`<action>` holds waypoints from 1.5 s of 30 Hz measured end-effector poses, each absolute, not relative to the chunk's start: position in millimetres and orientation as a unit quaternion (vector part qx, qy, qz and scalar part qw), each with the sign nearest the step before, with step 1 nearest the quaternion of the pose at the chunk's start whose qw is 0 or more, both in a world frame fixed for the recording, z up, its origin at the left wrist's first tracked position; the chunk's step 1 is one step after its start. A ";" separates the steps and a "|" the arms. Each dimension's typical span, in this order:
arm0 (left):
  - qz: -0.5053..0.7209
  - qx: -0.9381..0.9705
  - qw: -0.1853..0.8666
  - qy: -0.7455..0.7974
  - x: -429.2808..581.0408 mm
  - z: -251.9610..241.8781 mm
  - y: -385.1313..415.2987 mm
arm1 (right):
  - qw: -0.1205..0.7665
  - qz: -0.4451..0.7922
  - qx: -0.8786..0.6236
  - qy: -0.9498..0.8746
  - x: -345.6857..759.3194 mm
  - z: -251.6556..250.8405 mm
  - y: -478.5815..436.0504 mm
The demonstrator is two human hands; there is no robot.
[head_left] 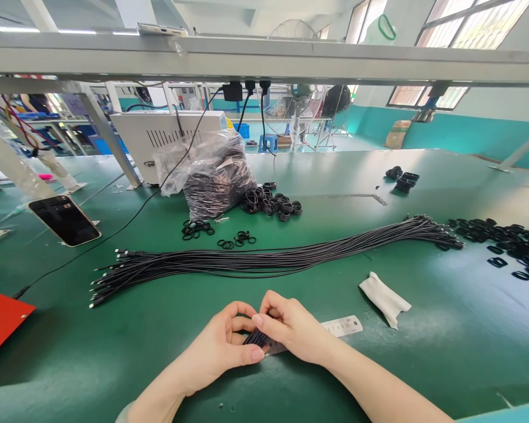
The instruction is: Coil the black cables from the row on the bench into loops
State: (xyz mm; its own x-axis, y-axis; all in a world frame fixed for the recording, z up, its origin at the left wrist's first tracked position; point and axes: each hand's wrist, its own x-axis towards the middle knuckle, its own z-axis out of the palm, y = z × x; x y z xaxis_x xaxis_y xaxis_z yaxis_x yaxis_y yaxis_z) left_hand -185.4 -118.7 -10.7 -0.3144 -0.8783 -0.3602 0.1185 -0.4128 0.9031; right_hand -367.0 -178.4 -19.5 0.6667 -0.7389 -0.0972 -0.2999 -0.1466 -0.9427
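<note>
My left hand (231, 341) is curled around a small black ribbed bundle (256, 338), either thin black rings or coiled cable; I cannot tell which. My right hand (293, 326) meets it from the other side, thumb and fingers pinched at the bundle's upper end. Fingers cover much of it. Under the right hand lies a steel ruler (346, 326), partly hidden. Beyond both hands a long bunch of black cables (247, 261) stretches across the green table (167, 329), with metal-tipped connectors at its ends. To the right rests a folded white cloth (384, 298).
Loose black rings (197, 229) and a pile of coiled black bands (271, 201) sit by a plastic bag (218, 176). Black oval parts (511, 241) are spread at right. A phone (65, 220) leans at left near a red box (2, 323). A metal beam (264, 59) crosses overhead.
</note>
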 end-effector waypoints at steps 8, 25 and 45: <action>-0.702 0.461 0.352 -0.413 -183.5 -19.4 -118.1 | 0.550 -0.215 -0.716 0.372 -364.0 -28.1 -181.9; -0.782 0.352 0.424 -0.290 -182.8 -6.5 -115.9 | 0.611 -0.286 -0.659 0.334 -362.1 -22.8 -175.8; -0.752 0.296 0.461 -0.366 -179.0 -19.7 -113.1 | 0.720 -0.169 -0.608 0.289 -381.3 -13.6 -193.7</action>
